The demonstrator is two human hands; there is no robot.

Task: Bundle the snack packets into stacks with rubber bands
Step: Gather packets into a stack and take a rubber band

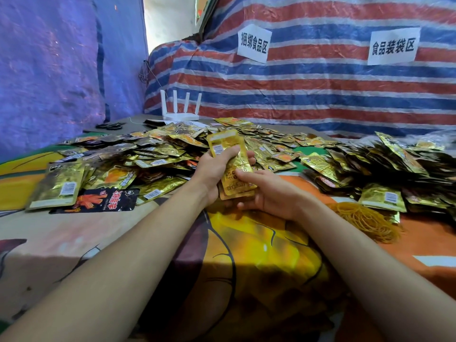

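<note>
Hands meet mid-table: our left hand (213, 170) curls round a gold stack (233, 156) held above the cloth (259, 248), and our right hand (270, 196) pinches its lower end. Bands (365, 218) lie near on the right, untouched. Loose packets (148, 149) spread behind. We judge the slick foil could fan out or slip if either grip eases before banding.

- Left hand (212, 170): bare, as is the left forearm (118, 255) down to the picture's edge.
- Right hand (271, 196): bare too (nails too blurred to describe), the right forearm (357, 255) uncovered likewise.
</note>
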